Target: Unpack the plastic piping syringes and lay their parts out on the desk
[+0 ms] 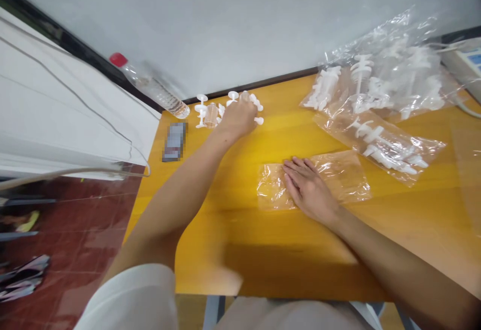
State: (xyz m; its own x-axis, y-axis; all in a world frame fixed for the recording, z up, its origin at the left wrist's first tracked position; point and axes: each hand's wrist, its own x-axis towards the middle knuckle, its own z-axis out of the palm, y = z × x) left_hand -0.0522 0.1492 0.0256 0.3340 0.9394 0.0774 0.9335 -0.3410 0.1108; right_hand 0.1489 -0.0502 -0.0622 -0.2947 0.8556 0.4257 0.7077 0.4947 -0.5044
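My left hand (238, 117) reaches to the far edge of the yellow table (233, 230) and rests over a cluster of small white plastic pump parts (210, 112); its fingers curl down among them, but what they grip is hidden. My right hand (306, 187) lies flat, fingers stretched out, on an empty clear plastic bag (347, 177) in the middle of the table.
Clear bags filled with white pump parts (379, 89) lie at the back right. A plastic water bottle with a red cap (150, 87) leans at the back left, a small dark card (175, 142) beside it. A white device (466, 62) sits far right.
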